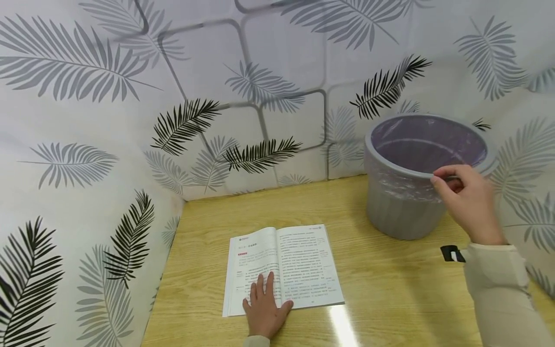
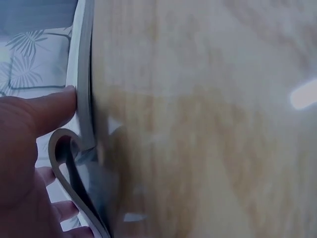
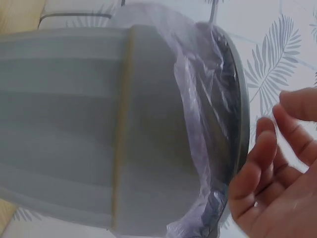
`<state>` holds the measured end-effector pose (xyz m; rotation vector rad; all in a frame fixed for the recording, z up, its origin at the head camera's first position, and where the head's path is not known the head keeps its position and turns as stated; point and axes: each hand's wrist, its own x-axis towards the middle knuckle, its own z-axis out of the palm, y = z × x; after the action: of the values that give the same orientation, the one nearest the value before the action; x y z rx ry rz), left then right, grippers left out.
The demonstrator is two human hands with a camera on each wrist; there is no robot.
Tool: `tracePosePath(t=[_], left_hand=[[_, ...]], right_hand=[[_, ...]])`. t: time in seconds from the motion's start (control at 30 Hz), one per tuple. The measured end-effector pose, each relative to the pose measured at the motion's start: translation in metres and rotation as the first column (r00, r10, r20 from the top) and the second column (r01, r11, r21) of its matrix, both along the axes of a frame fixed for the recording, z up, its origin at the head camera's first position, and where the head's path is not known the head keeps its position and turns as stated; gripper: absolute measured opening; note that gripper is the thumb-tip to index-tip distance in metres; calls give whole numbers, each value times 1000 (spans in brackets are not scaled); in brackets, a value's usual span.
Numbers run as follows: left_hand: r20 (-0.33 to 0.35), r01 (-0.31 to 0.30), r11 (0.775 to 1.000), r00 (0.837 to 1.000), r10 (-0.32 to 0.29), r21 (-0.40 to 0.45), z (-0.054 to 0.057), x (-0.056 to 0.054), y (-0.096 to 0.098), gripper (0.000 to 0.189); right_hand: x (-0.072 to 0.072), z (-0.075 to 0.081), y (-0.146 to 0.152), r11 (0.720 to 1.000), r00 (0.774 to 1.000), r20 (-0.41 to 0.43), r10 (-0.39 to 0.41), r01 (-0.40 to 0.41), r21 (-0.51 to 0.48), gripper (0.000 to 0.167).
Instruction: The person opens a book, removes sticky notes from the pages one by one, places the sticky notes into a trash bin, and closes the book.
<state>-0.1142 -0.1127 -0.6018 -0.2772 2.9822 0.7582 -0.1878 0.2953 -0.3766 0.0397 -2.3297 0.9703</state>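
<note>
An open book (image 1: 303,265) with printed pages lies on the wooden table. My left hand (image 1: 265,308) rests on its lower left page, fingers spread and the thumb across the lower edge near the spine. From the left wrist view, the thumb touches the book's edge (image 2: 85,74), and the page block below curves. At the front right rim of a grey bin (image 1: 403,207), my right hand (image 1: 470,202) is raised with loosely bent fingers. Thumb and forefinger are close together; nothing shows between them in the right wrist view. A clear purplish bag (image 3: 190,99) lines the bin and folds over its rim.
The wooden table (image 1: 208,217) meets walls covered with leaf-patterned sheeting (image 1: 282,48) at the back and sides. The bin stands at the back right, close to the wall. A small black-and-white tag (image 1: 452,254) sticks out beside the right sleeve (image 1: 498,279).
</note>
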Motion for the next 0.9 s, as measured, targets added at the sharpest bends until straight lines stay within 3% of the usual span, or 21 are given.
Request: tracePosePath(t=[0.1, 0.2, 0.37, 0.43, 0.5, 0.57, 0.67, 0.9], left_hand=[[-24, -2, 999, 1000, 3, 34, 1, 1, -5, 85], [-64, -18, 996, 998, 24, 92, 4, 1, -11, 74], [-102, -126, 981, 985, 142, 148, 5, 2, -23, 56], [-98, -163, 976, 979, 178, 148, 4, 3, -26, 54], [-87, -175, 973, 978, 190, 152, 4, 5, -28, 54], [-80, -172, 973, 979, 186, 154, 3, 6, -28, 53], [-70, -172, 975, 981, 183, 138, 2, 8, -28, 51], [-79, -210, 973, 973, 218, 100, -2, 12, -36, 52]], right_hand=[[0, -5, -11, 996, 991, -98, 87, -88, -5, 13], [0, -14, -29, 986, 969, -183, 166, -164, 27, 12], [-4, -50, -81, 944, 921, -212, 326, -304, 131, 18], [-3, -72, -106, 900, 894, -140, 426, -404, 161, 18], [0, -95, -128, 849, 859, -7, 511, -504, 162, 16], [5, -117, -146, 800, 809, 124, 574, -587, 125, 14], [13, -141, -168, 755, 739, 263, 620, -653, 56, 11], [26, -176, -216, 673, 586, 426, 689, -736, -76, 10]])
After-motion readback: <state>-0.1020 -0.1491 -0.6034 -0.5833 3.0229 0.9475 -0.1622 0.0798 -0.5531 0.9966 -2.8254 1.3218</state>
